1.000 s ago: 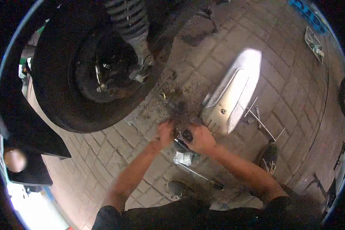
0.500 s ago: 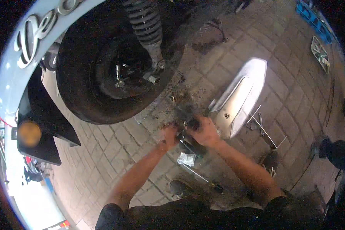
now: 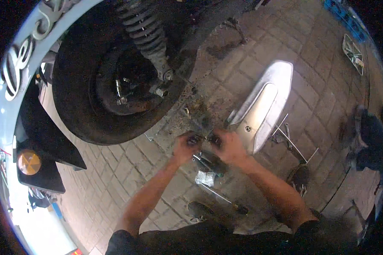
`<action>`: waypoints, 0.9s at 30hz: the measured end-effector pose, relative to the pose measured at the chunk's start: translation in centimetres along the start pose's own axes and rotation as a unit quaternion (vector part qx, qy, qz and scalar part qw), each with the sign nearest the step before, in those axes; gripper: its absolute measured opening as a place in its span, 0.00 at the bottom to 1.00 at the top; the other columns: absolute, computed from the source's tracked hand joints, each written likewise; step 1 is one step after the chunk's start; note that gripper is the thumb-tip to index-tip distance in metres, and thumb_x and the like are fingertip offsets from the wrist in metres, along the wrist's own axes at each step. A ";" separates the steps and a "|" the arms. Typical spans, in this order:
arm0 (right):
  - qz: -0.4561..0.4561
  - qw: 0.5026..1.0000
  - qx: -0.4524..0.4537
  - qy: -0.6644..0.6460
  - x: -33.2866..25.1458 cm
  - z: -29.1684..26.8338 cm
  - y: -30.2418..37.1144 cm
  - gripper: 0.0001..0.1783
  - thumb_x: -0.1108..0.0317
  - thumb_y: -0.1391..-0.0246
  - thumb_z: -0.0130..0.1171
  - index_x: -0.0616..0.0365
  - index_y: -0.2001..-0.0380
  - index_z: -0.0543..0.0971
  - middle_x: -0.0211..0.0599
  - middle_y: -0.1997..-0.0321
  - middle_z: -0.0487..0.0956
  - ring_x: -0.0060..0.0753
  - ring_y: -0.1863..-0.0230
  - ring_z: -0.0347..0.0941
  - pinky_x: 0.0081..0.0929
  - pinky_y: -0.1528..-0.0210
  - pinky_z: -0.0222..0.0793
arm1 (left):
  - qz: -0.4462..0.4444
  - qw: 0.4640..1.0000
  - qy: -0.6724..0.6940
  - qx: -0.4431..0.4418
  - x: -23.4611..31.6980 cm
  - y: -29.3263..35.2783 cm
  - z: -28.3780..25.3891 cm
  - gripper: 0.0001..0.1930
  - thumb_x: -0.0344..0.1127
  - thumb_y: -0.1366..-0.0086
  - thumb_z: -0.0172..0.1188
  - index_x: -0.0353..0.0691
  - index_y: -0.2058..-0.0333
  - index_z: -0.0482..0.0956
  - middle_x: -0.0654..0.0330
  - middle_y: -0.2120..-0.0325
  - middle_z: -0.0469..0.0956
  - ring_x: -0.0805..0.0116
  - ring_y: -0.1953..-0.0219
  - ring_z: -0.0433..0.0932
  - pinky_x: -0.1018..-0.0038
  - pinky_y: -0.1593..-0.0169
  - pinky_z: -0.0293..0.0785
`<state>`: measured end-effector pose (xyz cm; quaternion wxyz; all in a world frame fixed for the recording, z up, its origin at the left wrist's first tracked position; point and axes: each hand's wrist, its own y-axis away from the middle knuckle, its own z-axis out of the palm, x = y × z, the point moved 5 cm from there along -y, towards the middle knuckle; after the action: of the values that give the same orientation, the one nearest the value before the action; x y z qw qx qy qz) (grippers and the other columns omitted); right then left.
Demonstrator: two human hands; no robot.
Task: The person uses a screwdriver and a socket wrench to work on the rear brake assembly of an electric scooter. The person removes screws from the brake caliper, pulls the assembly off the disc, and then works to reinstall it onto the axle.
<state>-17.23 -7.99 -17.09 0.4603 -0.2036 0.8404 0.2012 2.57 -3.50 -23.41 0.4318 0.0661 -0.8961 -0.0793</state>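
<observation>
Both of my hands are close together low over the paving, below the wheel. My left hand [image 3: 186, 147] is closed, its fingers curled round a dark part too small and dim to name. Beside it, my right hand [image 3: 230, 147] is also closed on a dark, rounded part whose kind I cannot make out. The two parts nearly meet between my fingers. Just below lie dark-handled tools [image 3: 208, 160] and a crumpled clear plastic packet [image 3: 205, 178]. A screwdriver [image 3: 225, 199] rests on the bricks nearer to me.
Upper left stands a scooter's wheel [image 3: 78, 119] with a coil-spring shock absorber [image 3: 145, 32]. To the right lie a silver-white cover [image 3: 268, 102], a T-shaped wrench [image 3: 292, 142] and a spanner [image 3: 288, 131]. A blue crate [image 3: 347, 19] sits far right. Another person's dark-clothed leg [image 3: 366, 136] shows at right.
The view has shifted slightly, moving the wheel left in it. My left hand has turned and closed more round its part; both hands remain close together.
</observation>
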 end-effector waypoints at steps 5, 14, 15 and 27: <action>-0.110 0.986 0.113 0.051 1.9 -0.1 -0.4 0.21 0.61 0.54 0.65 0.60 0.58 0.78 0.50 0.61 0.79 0.53 0.58 0.76 0.41 0.53 0.70 | -0.019 0.997 0.068 -0.002 3.0 -0.3 -1.1 0.13 0.37 0.43 0.65 0.37 0.62 0.80 0.58 0.66 0.82 0.67 0.64 0.81 0.73 0.57 0.76; -0.052 0.993 0.021 -0.101 1.3 -1.2 -1.8 0.12 0.69 0.52 0.65 0.60 0.63 0.81 0.41 0.64 0.83 0.36 0.64 0.78 0.32 0.58 0.72 | -0.071 0.981 0.181 -0.028 7.2 -0.5 -3.5 0.12 0.40 0.41 0.66 0.36 0.66 0.81 0.58 0.67 0.81 0.66 0.65 0.79 0.71 0.56 0.74; -0.030 0.991 0.010 -0.130 1.4 -1.1 -1.9 0.12 0.69 0.52 0.65 0.60 0.62 0.81 0.39 0.64 0.83 0.32 0.64 0.78 0.31 0.58 0.72 | -0.075 0.977 0.198 -0.037 6.8 -0.5 -3.7 0.12 0.39 0.42 0.66 0.36 0.66 0.81 0.58 0.67 0.81 0.66 0.65 0.79 0.70 0.56 0.74; 0.136 0.908 0.115 -0.380 5.7 3.5 -2.4 0.19 0.68 0.51 0.67 0.68 0.58 0.77 0.43 0.62 0.81 0.35 0.62 0.77 0.31 0.61 0.74 | -0.011 0.997 0.079 0.008 6.8 -1.2 -5.7 0.24 0.51 0.46 0.68 0.37 0.59 0.81 0.53 0.63 0.81 0.61 0.59 0.79 0.68 0.51 0.73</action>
<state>-16.37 -9.03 -24.09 0.7331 0.0592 0.6388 0.2260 2.87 -6.46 -14.97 0.4999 0.0859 -0.8588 -0.0714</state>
